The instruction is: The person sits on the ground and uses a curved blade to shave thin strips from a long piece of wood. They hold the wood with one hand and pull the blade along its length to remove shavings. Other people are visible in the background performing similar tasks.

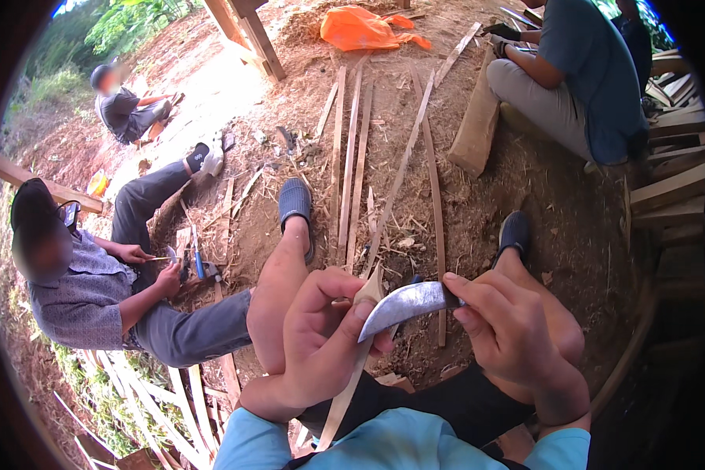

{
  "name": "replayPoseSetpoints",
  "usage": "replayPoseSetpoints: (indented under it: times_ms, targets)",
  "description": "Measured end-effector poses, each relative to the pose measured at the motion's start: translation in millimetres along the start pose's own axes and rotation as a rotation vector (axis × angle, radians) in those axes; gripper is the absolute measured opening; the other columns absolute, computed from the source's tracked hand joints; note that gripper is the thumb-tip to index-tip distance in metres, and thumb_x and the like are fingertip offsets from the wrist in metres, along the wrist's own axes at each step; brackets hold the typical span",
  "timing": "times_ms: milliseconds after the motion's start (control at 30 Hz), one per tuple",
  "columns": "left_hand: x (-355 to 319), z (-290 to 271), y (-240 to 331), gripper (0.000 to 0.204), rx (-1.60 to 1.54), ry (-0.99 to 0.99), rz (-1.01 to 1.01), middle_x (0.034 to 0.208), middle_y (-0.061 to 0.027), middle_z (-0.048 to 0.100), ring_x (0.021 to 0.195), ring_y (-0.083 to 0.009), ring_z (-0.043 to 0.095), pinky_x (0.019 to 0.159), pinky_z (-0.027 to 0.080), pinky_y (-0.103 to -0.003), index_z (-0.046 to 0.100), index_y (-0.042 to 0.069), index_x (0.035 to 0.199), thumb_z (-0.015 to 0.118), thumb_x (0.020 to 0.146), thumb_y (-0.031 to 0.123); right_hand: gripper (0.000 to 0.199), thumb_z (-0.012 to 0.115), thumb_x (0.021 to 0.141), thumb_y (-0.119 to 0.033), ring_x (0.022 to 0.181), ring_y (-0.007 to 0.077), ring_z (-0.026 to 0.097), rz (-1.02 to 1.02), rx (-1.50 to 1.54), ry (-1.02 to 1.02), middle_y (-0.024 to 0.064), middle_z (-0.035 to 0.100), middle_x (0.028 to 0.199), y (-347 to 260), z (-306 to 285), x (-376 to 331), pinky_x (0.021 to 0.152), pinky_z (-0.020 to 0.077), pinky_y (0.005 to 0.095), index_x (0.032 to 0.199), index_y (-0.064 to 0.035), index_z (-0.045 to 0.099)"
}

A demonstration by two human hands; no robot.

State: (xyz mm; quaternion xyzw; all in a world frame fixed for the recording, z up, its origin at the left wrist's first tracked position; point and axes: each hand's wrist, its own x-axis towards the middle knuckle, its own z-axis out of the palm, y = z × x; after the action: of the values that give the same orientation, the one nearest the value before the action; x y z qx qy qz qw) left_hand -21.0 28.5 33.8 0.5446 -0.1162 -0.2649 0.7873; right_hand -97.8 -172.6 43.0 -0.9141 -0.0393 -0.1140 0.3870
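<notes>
My left hand [321, 333] grips a long thin bamboo strip [351, 368] that runs from my lap up past my thumb. My right hand [503, 325] holds the handle end of a curved grey knife blade [406, 304], whose tip rests against the strip beside my left thumb. Both hands sit above my bare knees, and my feet in dark slippers [294, 200] rest on the dirt ahead.
Several long bamboo slats [354, 164] lie on the dirt ahead. A seated person [94, 286] at left works with small tools; another person [580, 70] sits at upper right by stacked planks [674, 188]. An orange bag [360, 27] lies far ahead. A brown sack [476, 129] stands nearby.
</notes>
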Motion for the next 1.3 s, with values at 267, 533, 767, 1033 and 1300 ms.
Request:
replayPoseSetpoints:
  times_ms: [267,533,767,1033,1300]
  targets:
    - [3.6,3.3,-8.8,0.017,0.102,0.03,0.11,0.09,-0.0075,0.053,0.065,-0.0115,0.061,0.051,0.049,-0.022,0.04,0.003,0.109,0.046,0.093,0.001,0.03,0.064,0.08,-0.007,0.058,0.0222,0.057,0.016,-0.014,-0.024,0.0074,0.055,0.074,2.3,-3.9,0.3,0.05,0.0456,0.0322,0.11,-0.0041,0.062]
    - [4.2,4.0,-9.7,0.019,0.061,-0.009,0.1,0.091,-0.0078,0.053,0.064,-0.0116,0.06,0.05,0.047,-0.021,0.04,0.003,0.11,0.048,0.093,0.003,0.029,0.063,0.082,-0.01,0.06,0.0229,0.058,0.047,-0.011,-0.011,0.0079,0.056,0.077,2.4,-3.6,-2.2,0.052,0.0466,0.0329,0.11,-0.0039,0.061]
    - [1.5,2.0,-4.5,0.027,0.006,-0.018,0.042,0.092,-0.0089,0.056,0.072,-0.0121,0.06,0.058,0.048,-0.023,0.038,0.003,0.117,0.047,0.091,0.002,0.03,0.063,0.082,-0.011,0.061,0.0228,0.058,0.068,-0.018,-0.041,0.0082,0.056,0.079,-1.4,-6.1,-1.3,0.053,0.0468,0.0326,0.111,-0.0037,0.061]
    - [5.0,9.6,-1.6,0.035,0.063,0.027,0.034,0.137,-0.0267,0.022,0.07,-0.0107,0.06,0.058,0.05,-0.021,0.043,-0.003,0.112,0.051,0.078,0.001,0.029,0.063,0.082,-0.009,0.062,0.0243,0.059,0.079,0.01,0.001,0.0094,0.058,0.079,1.7,-3.4,-0.2,0.054,0.0468,0.0338,0.11,-0.0032,0.061]
    - [8.3,16.3,4.4,0.03,0.128,0.12,-0.045,0.144,-0.0267,0.02,0.07,-0.0129,0.061,0.055,0.05,-0.021,0.045,-0.006,0.104,0.05,0.075,-0.007,0.026,0.063,0.082,-0.009,0.062,0.0248,0.059,0.108,0.005,0.001,0.0095,0.058,0.075,-0.4,-2.8,0.2,0.054,0.0468,0.0341,0.107,-0.0034,0.063]
